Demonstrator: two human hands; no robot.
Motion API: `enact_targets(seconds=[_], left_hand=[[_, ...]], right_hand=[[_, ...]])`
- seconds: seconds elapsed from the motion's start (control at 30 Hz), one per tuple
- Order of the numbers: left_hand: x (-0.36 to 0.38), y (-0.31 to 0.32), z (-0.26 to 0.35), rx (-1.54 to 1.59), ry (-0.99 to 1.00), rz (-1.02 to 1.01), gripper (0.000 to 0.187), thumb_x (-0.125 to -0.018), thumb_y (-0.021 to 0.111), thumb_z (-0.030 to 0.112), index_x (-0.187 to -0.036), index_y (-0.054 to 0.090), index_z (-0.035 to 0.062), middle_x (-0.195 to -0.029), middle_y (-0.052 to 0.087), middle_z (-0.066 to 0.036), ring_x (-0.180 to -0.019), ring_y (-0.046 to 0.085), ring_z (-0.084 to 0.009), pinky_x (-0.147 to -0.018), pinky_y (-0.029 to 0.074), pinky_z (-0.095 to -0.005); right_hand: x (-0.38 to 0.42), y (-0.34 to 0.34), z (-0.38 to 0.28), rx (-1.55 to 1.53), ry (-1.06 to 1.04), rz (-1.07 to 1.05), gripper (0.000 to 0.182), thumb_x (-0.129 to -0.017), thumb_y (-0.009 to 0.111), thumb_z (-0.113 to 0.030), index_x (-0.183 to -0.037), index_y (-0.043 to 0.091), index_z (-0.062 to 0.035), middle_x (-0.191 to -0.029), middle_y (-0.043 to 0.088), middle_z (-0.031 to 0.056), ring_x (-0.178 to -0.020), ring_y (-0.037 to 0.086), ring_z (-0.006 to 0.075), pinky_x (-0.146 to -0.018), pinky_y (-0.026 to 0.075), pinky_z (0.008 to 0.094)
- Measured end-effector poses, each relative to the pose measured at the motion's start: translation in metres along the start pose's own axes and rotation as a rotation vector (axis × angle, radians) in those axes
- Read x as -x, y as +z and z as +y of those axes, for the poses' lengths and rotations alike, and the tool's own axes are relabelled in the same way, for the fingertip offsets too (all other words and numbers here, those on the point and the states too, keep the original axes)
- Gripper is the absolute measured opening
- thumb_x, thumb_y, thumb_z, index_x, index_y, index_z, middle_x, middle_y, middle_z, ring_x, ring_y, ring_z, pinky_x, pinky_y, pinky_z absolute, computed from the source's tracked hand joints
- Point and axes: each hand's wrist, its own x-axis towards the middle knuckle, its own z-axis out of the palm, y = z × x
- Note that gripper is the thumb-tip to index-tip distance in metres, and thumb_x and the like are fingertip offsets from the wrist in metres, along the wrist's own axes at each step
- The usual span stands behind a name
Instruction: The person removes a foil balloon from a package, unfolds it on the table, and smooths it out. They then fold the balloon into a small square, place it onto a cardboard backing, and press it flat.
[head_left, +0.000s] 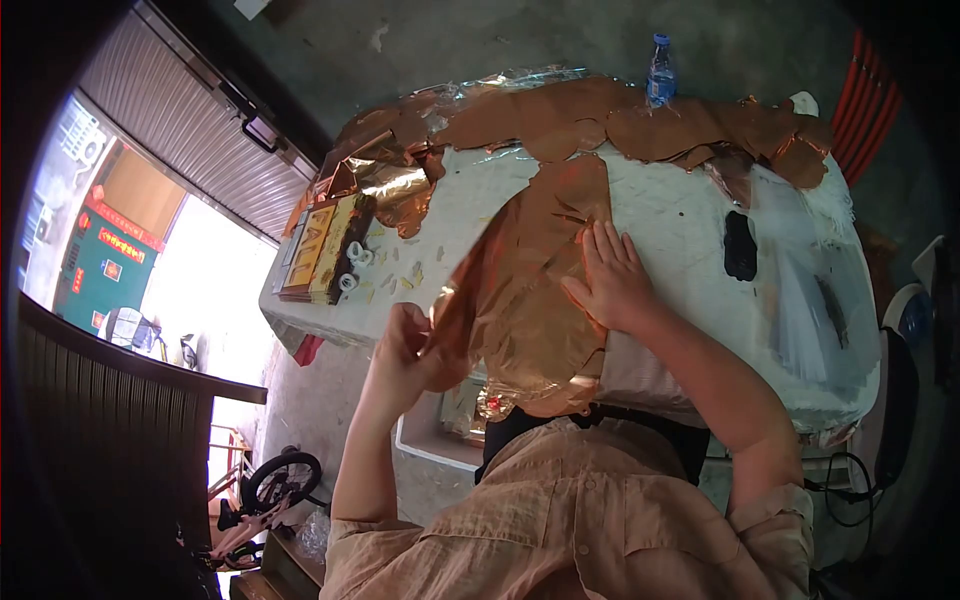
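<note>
Head view: left hand (405, 350) pinches copper foil sheet (530, 290) edge at 9 o'clock; right hand (610, 280) flat, pressing it. Finished foil pieces (640, 125), apparently, heaped at 12 o'clock.

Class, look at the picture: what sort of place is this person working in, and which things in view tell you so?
Probably a small street-side craft workshop: copper-coloured foil sheets cover the worktable, a roll-up shutter opens to the street, and printed packs are stacked nearby.

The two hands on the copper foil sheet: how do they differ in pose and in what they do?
The right hand lies flat and open on top of the copper foil sheet, fingers spread, pressing it onto the white table. The left hand is curled and pinches the sheet's lifted edge, off the table's near side. The right hand is over the table; the left hand is nearer the body. Both are bare and touch the same sheet.
</note>
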Motion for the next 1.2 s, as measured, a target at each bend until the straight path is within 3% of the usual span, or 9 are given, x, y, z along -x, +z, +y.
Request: enact_targets(seconds=[0.17, 0.4, 0.5, 0.7, 0.73, 0.87, 0.93, 1.07, 1.2], left_hand=[[0.012, 0.021, 0.051, 0.045, -0.228, -0.108, 0.030, -0.082, 0.062, -0.002, -0.102, 0.042, 0.0066, -0.075, 0.055, -0.004, -0.066, 0.054, -0.0102, -0.052, 0.043, -0.0234], [0.007, 0.072, 0.068, -0.201, 0.322, -0.434, 0.030, -0.085, 0.061, 0.004, -0.111, 0.046, 0.0047, -0.107, 0.053, -0.014, -0.089, 0.065, -0.0251, -0.073, 0.052, -0.0375], [0.002, 0.096, 0.052, -0.136, 0.435, -0.563, 0.036, -0.082, 0.067, 0.006, -0.113, 0.048, 0.0044, -0.110, 0.050, -0.011, -0.083, 0.061, -0.0218, -0.069, 0.051, -0.0319], [-0.018, 0.063, 0.067, -0.068, 0.188, -0.780, 0.032, -0.087, 0.064, 0.011, -0.116, 0.051, 0.0032, -0.096, 0.058, -0.009, -0.080, 0.063, -0.0174, -0.067, 0.052, -0.0337], [-0.027, 0.057, 0.049, 0.004, 0.108, -0.741, 0.030, -0.088, 0.063, 0.011, -0.115, 0.053, 0.0024, -0.095, 0.059, -0.009, -0.077, 0.063, -0.0163, -0.067, 0.052, -0.0327], [-0.070, 0.041, -0.008, -0.046, -0.120, -0.431, 0.026, -0.088, 0.062, 0.010, -0.111, 0.059, -0.0001, -0.104, 0.061, -0.010, -0.090, 0.063, -0.0201, -0.077, 0.052, -0.0329], [-0.082, 0.042, -0.026, -0.334, 0.392, -0.223, 0.033, -0.088, 0.061, 0.013, -0.118, 0.056, -0.0001, -0.118, 0.058, -0.013, -0.114, 0.054, -0.0276, -0.094, 0.046, -0.0389], [-0.093, 0.061, -0.031, -0.477, 0.538, -0.432, 0.057, -0.088, 0.060, 0.028, -0.137, 0.043, 0.0042, -0.142, 0.041, -0.017, -0.136, 0.032, -0.0331, -0.111, 0.025, -0.0451], [-0.097, 0.071, -0.027, -0.628, 0.603, -0.491, 0.067, -0.086, 0.061, 0.038, -0.139, 0.039, 0.0057, -0.145, 0.036, -0.016, -0.138, 0.028, -0.0322, -0.111, 0.023, -0.0475]], right_hand=[[0.000, 0.002, 0.001, -0.006, 0.005, -0.018, 0.079, -0.091, 0.046, -0.048, -0.142, 0.023, 0.0079, -0.149, 0.021, 0.0276, -0.142, 0.015, 0.0353, -0.115, 0.011, 0.0452], [-0.002, -0.008, -0.002, 0.147, 0.050, -0.198, 0.076, -0.086, 0.053, -0.027, -0.145, 0.018, 0.0060, -0.152, 0.015, 0.0241, -0.143, 0.012, 0.0340, -0.115, 0.010, 0.0459], [0.001, 0.016, 0.010, 0.074, -0.113, 0.088, 0.074, -0.077, 0.056, -0.018, -0.140, 0.028, 0.0093, -0.146, 0.025, 0.0288, -0.140, 0.020, 0.0387, -0.114, 0.014, 0.0484], [0.000, 0.017, 0.008, -0.030, -0.071, 0.164, 0.072, -0.082, 0.057, -0.029, -0.137, 0.032, 0.0100, -0.143, 0.030, 0.0295, -0.137, 0.026, 0.0380, -0.113, 0.017, 0.0487], [0.002, 0.004, 0.003, -0.023, -0.041, 0.081, 0.065, -0.091, 0.046, -0.034, -0.138, 0.030, 0.0093, -0.145, 0.028, 0.0281, -0.138, 0.024, 0.0379, -0.114, 0.016, 0.0477], [-0.002, 0.022, 0.010, 0.070, -0.065, 0.160, 0.076, -0.086, 0.055, -0.042, -0.137, 0.032, 0.0092, -0.144, 0.031, 0.0283, -0.137, 0.026, 0.0379, -0.113, 0.017, 0.0473], [0.000, 0.015, 0.007, 0.016, -0.053, 0.123, 0.073, -0.088, 0.052, -0.041, -0.138, 0.031, 0.0088, -0.144, 0.031, 0.0278, -0.138, 0.025, 0.0372, -0.113, 0.016, 0.0476], [0.000, 0.013, 0.006, 0.064, -0.049, 0.116, 0.064, -0.089, 0.048, -0.032, -0.137, 0.033, 0.0083, -0.143, 0.033, 0.0276, -0.137, 0.028, 0.0368, -0.113, 0.019, 0.0482], [-0.001, 0.022, 0.014, 0.088, -0.083, 0.105, 0.056, -0.090, 0.043, -0.014, -0.140, 0.028, 0.0059, -0.145, 0.029, 0.0263, -0.139, 0.024, 0.0361, -0.113, 0.018, 0.0479]])
